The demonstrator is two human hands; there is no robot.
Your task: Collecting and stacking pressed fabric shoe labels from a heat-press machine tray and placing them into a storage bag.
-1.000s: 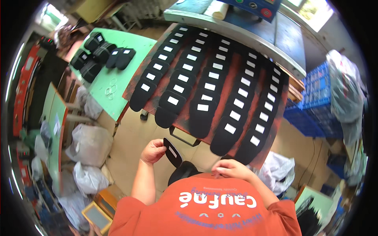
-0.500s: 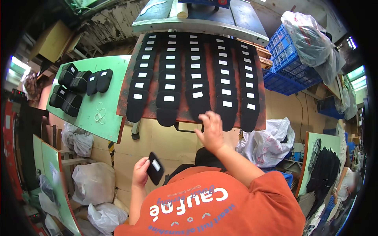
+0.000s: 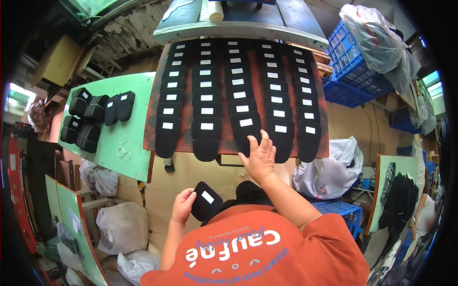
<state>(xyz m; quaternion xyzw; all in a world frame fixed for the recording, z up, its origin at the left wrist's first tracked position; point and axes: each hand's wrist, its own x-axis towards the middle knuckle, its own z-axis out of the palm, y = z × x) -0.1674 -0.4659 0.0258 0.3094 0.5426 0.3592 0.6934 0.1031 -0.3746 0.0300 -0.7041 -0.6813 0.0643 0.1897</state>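
Black insole-shaped pads with white labels lie overlapped in several columns on a reddish-brown board [image 3: 185, 141]. My right hand [image 3: 260, 157] is at the near end of the middle column, fingers spread over the tip of its nearest pad [image 3: 244, 129]. Whether the fingertips touch the pad or hover just above it, I cannot tell. Low in front of my body, my left hand [image 3: 183, 206] pinches the edge of a loose black pad [image 3: 206, 200], its white label facing up.
On the left, a green table [image 3: 138, 102] carries banded bundles of black pads [image 3: 88, 105] and pale rubber bands [image 3: 124, 147]. A metal-edged bench [image 3: 238, 29] stands behind the board. Blue crates [image 3: 353, 78] are stacked at the right; plastic bags [image 3: 329, 169] lie below.
My left hand has moved slightly right and turned the loose pad flatter, label up. My right hand has shifted slightly right, staying beside the middle column. The whole view has shifted slightly.
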